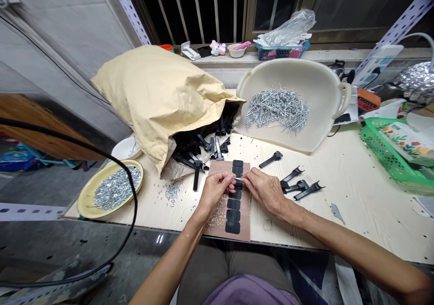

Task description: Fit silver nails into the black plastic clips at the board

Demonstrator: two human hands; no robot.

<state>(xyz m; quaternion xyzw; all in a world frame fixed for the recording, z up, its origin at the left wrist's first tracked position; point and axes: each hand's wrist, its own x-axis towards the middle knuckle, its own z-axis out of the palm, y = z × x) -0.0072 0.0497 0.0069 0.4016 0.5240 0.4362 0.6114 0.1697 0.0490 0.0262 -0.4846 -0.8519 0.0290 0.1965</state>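
My left hand (216, 189) and my right hand (266, 189) meet over a brown board (244, 226), fingertips pinched together. Between them shows a small silvery metal piece (238, 178); the fingers cover most of it, so its exact kind is unclear. A column of black rounded pads (233, 215) runs down the board beneath the hands. Several black plastic T-shaped parts (307, 190) lie to the right of my right hand, and a single one (270, 159) lies farther back. Left of my left hand is a small heap of metal washers (172, 192).
A big tan sack (162, 92) spills black parts onto the table. Behind the hands stands a white basin (317, 88) with a pile of metal pins (278, 109). A yellow bowl (83, 205) of washers sits at the left edge, a green basket (383, 146) at right. A black cable (134, 205) loops at left.
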